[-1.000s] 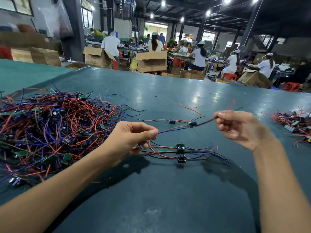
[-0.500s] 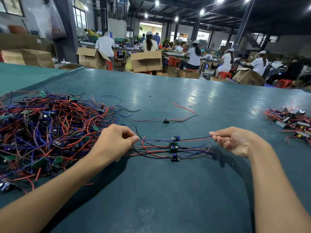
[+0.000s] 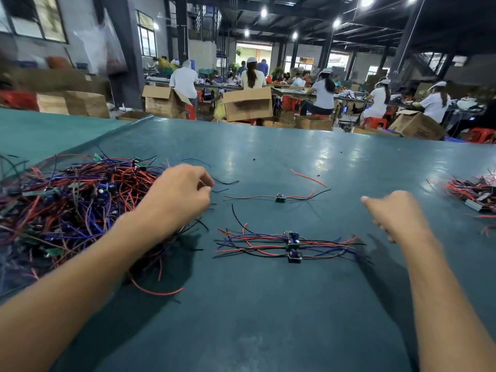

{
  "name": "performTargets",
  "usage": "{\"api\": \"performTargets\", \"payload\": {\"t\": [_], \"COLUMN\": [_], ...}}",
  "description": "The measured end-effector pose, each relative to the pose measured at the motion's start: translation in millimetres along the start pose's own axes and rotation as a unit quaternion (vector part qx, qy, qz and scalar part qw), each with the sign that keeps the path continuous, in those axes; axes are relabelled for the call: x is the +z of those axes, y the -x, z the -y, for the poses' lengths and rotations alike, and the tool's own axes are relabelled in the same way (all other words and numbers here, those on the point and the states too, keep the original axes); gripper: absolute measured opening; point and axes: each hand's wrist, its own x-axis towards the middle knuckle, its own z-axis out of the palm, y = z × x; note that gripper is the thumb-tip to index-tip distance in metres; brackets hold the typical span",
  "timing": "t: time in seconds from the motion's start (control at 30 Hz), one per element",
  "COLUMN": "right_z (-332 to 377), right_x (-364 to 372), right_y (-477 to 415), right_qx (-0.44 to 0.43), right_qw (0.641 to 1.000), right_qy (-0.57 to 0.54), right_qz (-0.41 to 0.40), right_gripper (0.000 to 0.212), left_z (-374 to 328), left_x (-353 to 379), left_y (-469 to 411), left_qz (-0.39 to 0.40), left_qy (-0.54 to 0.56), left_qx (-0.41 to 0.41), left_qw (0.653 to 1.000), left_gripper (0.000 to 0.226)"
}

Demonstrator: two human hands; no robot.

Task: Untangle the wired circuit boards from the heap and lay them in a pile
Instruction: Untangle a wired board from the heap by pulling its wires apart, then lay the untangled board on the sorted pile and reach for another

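Heap: the tangled heap [image 3: 67,205] of red, blue and black wires and small green boards lay on the table [image 3: 268,318], under and to the left of your left fingers.
Left hand: your left hand [image 3: 177,197] reached forward over the heap's right edge, with its back up.
Left fingers: your fingers [image 3: 205,181] were curled in tight, thumb close to forefinger. Thin wires ran out just beside the tips, but I could not tell whether you pinched one.
Stray board: one wired board [image 3: 280,197] lay alone to the right of your left fingers and apart from them, its wires stretched out to both sides.
Pile: the pile [image 3: 292,245] of freed boards lay between your two hands, nearer you than either set of fingertips. The boards sat stacked in the middle and the wires fanned left and right.
Handling: I judged the boards light and the wires limp and apt to snag. A hard tug could tear a wire from its board, so take hold at the board itself or on the wire close to it, and draw slowly.
Right hand: your right hand [image 3: 394,213] hung over the table to the right of the pile, forearm angled inward, back up.
Right fingers: these fingers [image 3: 366,200] were loosely curled, one pointing left, and held nothing that I could see.
Far bunch: a second bunch of wired parts [image 3: 475,193] lay well to the right of your right fingers.
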Motion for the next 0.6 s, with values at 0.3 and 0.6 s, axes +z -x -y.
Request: {"api": "performTargets", "payload": {"t": [0.3, 0.6], "right_z": [67, 64], "right_x": [74, 95], "right_y": [87, 102], "right_qx": [-0.328, -0.404], "right_qw": [0.944, 0.912], "right_qy": [-0.004, -0.011], "right_qz": [0.044, 0.066], "right_gripper": [0.017, 0.015], "left_z": [52, 36], "left_x": [5, -16], "left_y": [-31, -35], "left_qz": [0.188, 0.046], "left_qy": [-0.268, -0.200], "left_qx": [-0.094, -0.079], "left_qw": [0.940, 0.976], "left_gripper": [0.020, 0.017]}}
